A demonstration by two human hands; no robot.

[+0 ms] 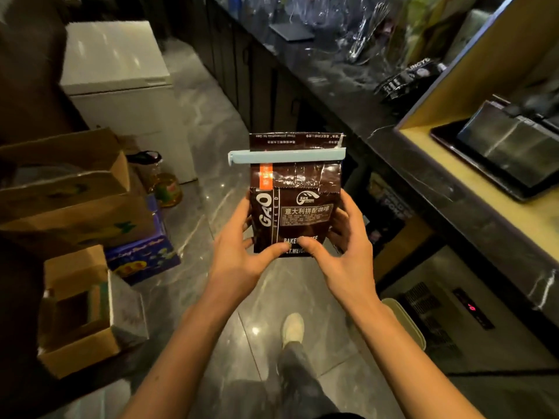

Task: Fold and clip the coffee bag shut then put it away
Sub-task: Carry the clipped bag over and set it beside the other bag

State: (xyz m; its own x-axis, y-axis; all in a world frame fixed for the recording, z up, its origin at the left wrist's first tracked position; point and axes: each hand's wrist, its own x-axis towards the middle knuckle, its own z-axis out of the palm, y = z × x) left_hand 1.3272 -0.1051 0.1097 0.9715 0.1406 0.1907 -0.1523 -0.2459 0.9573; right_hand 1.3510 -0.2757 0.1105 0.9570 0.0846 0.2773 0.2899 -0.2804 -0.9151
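Observation:
A dark brown coffee bag (298, 204) with white lettering and an orange strip is held upright in front of me, above the floor. Its top is folded over, and a pale blue clip (287, 155) runs across the fold from side to side. My left hand (242, 246) grips the bag's lower left side, thumb on the front. My right hand (348, 246) grips the lower right side, thumb also on the front near the bottom edge.
A dark marble counter (348, 86) runs along the right with another dark bag (405, 78) and clear utensils on it. A yellow shelf (453, 164) holds a dark tray. Cardboard boxes (75, 207) and a white chest freezer (121, 80) stand on the left. My foot (292, 328) is on the tiled floor.

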